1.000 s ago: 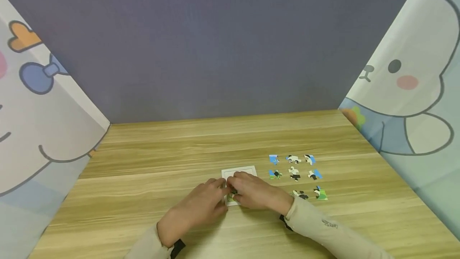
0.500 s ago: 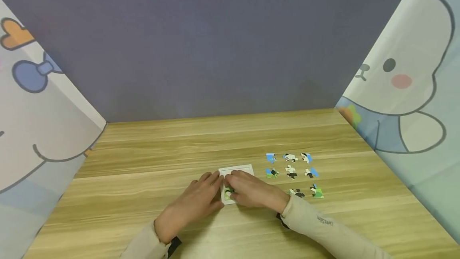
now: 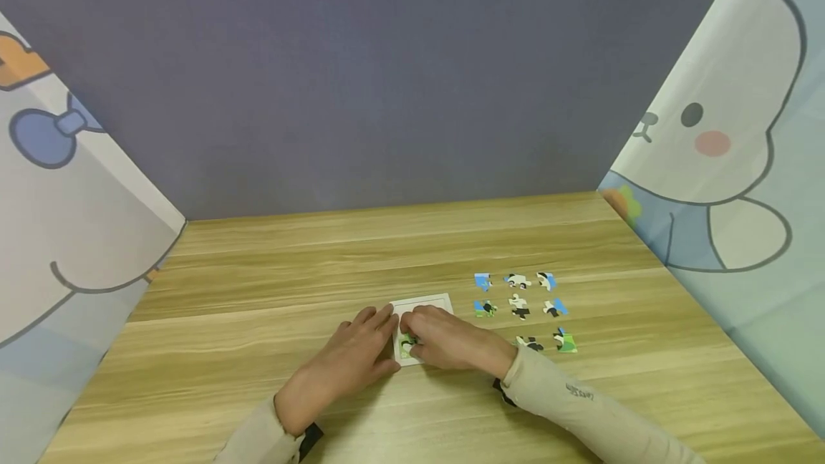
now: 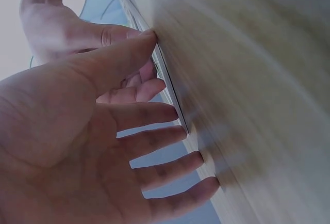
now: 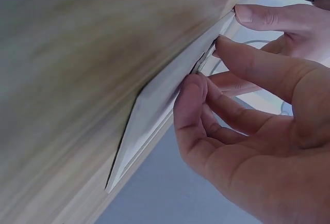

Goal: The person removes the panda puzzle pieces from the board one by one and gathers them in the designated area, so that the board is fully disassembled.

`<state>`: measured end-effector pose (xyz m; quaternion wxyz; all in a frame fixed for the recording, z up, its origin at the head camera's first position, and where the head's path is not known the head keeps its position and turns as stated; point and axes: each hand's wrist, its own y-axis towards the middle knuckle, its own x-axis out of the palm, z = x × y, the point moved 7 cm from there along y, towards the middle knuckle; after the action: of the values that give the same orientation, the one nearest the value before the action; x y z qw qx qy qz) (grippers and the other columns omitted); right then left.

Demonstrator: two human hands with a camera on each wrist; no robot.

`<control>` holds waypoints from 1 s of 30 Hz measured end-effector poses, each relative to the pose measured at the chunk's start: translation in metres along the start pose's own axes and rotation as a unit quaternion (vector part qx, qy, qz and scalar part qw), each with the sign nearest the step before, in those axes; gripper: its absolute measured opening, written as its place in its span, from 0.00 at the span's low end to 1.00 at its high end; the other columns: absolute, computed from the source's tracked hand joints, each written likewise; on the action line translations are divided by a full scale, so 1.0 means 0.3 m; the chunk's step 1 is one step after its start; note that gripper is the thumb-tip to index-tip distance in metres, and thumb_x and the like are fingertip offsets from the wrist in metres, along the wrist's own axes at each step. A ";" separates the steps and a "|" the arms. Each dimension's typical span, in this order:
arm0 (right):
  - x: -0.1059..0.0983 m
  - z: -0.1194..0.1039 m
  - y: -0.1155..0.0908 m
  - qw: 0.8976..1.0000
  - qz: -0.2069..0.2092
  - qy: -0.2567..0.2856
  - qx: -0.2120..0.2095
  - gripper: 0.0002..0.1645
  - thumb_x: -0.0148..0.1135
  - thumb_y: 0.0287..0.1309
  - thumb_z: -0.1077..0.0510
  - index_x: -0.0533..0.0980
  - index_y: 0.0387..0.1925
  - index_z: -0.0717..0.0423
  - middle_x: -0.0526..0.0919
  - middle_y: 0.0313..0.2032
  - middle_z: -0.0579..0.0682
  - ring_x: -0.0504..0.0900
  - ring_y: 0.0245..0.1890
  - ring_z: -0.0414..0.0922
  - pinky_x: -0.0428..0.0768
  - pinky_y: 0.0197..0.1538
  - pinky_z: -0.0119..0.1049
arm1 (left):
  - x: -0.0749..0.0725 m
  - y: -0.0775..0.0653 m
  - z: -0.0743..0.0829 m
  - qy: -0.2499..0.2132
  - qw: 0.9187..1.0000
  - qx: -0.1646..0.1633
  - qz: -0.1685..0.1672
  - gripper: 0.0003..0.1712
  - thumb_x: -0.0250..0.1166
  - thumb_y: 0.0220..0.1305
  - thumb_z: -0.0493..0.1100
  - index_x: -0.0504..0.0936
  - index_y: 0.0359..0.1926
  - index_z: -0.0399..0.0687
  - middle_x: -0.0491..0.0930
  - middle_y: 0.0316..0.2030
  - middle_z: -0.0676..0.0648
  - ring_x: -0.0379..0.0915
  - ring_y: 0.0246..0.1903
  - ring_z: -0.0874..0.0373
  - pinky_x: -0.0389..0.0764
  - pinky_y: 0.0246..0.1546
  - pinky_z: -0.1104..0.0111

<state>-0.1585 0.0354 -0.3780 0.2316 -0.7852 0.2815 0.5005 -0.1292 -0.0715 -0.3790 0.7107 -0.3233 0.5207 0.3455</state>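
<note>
A white square puzzle frame (image 3: 422, 301) lies on the table between the two hands. Along its left edge rests my left hand (image 3: 354, 349), fingers straight and spread, with thumb and fingertips at the rim; the left wrist view shows some fingertips on the wood beyond it. My right hand (image 3: 445, 337) reaches over the frame from the right. Its thumb and curled fingers pinch a small green, black and white jigsaw piece (image 3: 407, 346) at the frame's lower left corner. In the right wrist view that piece shows only as a thin edge between thumb and fingers.
Several loose panda jigsaw pieces lie in rows right of the frame, such as a blue corner piece (image 3: 482, 281), a black and white piece (image 3: 518, 306) and a green piece (image 3: 566, 341). A grey panel (image 3: 399, 77) rises behind the table; printed cloths flank it.
My left hand has drawn slightly back from the piece and flattened along the frame's left edge. More of the piece now shows at the corner, under my right fingers. The whole view shifted slightly.
</note>
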 end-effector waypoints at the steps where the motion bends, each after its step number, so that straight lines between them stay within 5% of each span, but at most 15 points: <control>1: 0.000 0.000 -0.001 1.000 0.001 0.002 0.001 0.09 0.68 0.55 0.65 0.78 0.38 0.57 0.76 0.30 0.43 0.70 0.32 0.37 0.72 0.36 0.29 | 0.000 0.000 0.000 -0.001 1.000 0.001 0.002 0.41 0.68 0.64 0.56 0.68 0.70 0.37 0.62 0.72 0.38 0.60 0.68 0.38 0.73 0.54 0.39; 15: -0.012 -0.011 -0.012 0.999 0.018 -0.019 0.029 0.16 0.72 0.54 0.62 0.77 0.43 0.50 0.77 0.30 0.40 0.73 0.35 0.40 0.71 0.33 0.31 | 0.001 0.002 -0.016 -0.033 0.999 -0.010 0.008 0.41 0.70 0.62 0.56 0.69 0.71 0.45 0.63 0.72 0.39 0.59 0.68 0.38 0.71 0.53 0.36; 30: -0.032 0.019 -0.019 0.991 0.042 0.123 -0.016 0.12 0.64 0.57 0.70 0.76 0.37 0.51 0.76 0.21 0.39 0.69 0.20 0.32 0.70 0.27 0.26 | -0.004 -0.001 -0.012 -0.033 0.999 -0.013 0.009 0.41 0.69 0.63 0.56 0.69 0.70 0.39 0.63 0.72 0.40 0.59 0.69 0.39 0.71 0.53 0.37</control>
<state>-0.1617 0.0454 -0.3710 0.1611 -0.8316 0.3327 0.4144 -0.1311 -0.0748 -0.3786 0.7197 -0.3162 0.4957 0.3692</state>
